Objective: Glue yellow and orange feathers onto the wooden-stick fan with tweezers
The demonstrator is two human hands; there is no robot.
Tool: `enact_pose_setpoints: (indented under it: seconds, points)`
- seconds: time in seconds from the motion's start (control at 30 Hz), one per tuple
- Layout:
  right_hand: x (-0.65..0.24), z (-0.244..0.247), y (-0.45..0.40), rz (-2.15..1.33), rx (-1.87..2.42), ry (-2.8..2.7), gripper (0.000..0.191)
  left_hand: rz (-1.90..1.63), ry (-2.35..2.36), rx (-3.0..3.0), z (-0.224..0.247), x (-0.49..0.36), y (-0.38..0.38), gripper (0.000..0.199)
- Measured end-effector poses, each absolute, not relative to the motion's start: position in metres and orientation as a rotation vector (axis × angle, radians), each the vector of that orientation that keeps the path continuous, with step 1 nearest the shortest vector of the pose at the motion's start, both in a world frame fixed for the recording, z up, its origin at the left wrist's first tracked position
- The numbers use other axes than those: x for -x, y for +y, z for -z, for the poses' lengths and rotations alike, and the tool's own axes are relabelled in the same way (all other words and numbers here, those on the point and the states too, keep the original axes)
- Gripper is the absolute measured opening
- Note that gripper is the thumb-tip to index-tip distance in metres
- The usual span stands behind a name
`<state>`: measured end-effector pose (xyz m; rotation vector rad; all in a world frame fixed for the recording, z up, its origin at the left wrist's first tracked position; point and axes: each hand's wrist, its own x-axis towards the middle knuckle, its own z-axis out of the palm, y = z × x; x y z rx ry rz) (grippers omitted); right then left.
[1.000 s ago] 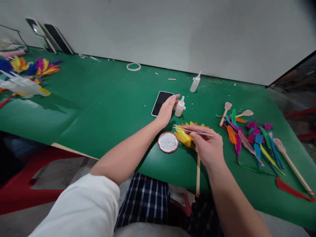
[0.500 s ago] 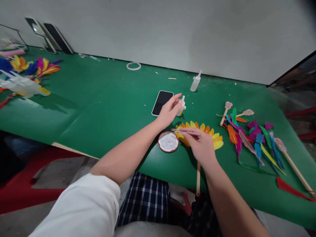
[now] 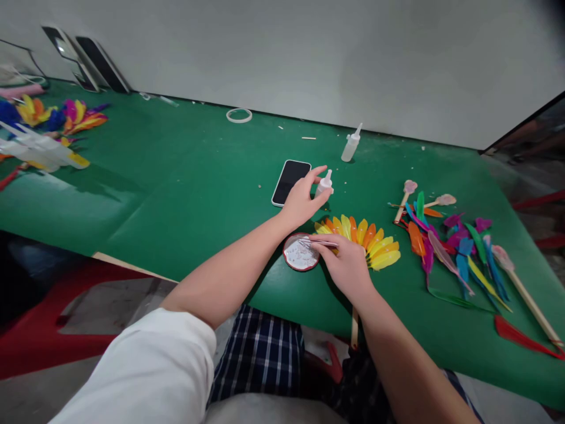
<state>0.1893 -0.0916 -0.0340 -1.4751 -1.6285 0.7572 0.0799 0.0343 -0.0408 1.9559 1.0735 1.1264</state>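
Beside the phone [image 3: 291, 181], my left hand [image 3: 303, 197] has its thumb and fingers around a small white bottle [image 3: 325, 184] with a pointed nozzle, held upright. My right hand [image 3: 346, 262] pinches thin tweezers [image 3: 327, 244], their tips over a round red-rimmed dish [image 3: 301, 252] of small pale pieces. Partly under my right hand lies a fan of yellow and orange feathers [image 3: 371, 238], its wooden stick [image 3: 355, 327] pointing toward me.
A second nozzle bottle [image 3: 351, 144] stands farther back, with a clear ring [image 3: 239, 115] to its left. Coloured feathers [image 3: 463, 247] and wooden sticks [image 3: 529, 297] lie at the right. More feathers [image 3: 83, 118] and clear bottles [image 3: 44, 150] are at the left. A wall [image 3: 282, 59] rises behind.
My right hand has moved left and slightly down, bringing the tweezers from over the feathers to the dish. My left hand has barely shifted at the bottle.
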Motion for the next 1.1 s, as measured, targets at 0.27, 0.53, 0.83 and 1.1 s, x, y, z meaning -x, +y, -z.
enact_pose_setpoints:
  seconds: [0.27,0.53,0.83,1.1]
  points:
    - [-0.1887,0.0357,-0.0926,-0.72,1.447,-1.661,0.015,-1.13,1.093,-1.969,0.0419,-0.0806,0.0348,0.052]
    - [-0.1889,0.035,-0.0908,-0.715,1.458,-1.668,0.015,-1.126,1.097,-1.986,0.043,-0.0805,0.0354,0.052]
    - [-0.1886,0.0345,-0.0912,-0.703,1.474,-1.673,0.015,-1.113,1.117,-1.985,0.0428,-0.0806,0.0351,0.053]
    - [-0.1918,0.0289,-0.0914,-0.826,1.494,-1.534,0.015,-1.06,1.18,-2.087,0.0421,-0.0789,0.0362,0.06]
